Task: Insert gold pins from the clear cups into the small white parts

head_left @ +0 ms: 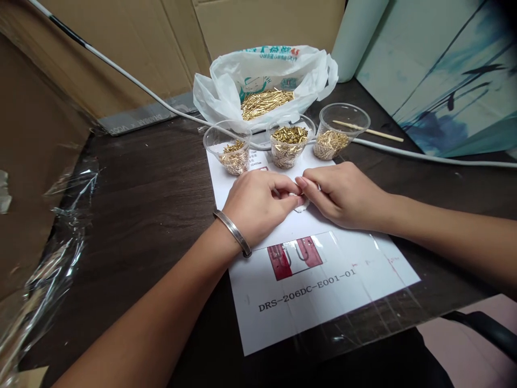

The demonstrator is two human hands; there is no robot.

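Head cam: L hand (258, 205) & R hand (345, 194) pinch mostly hidden white bit (301, 207), long axis & dir. unclear.

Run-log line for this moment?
left hand: at small white item; right hand: beside left; grip: unclear; middle cup: gold pieces; bag: behind it

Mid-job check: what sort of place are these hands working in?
Probably a small-parts work table, perhaps makeshift. On the dark tabletop are three clear cups of tiny gold-colored pieces, a plastic bag holding longer gold-colored ones, and a printed sheet marked DRS-206DC-E001-01.
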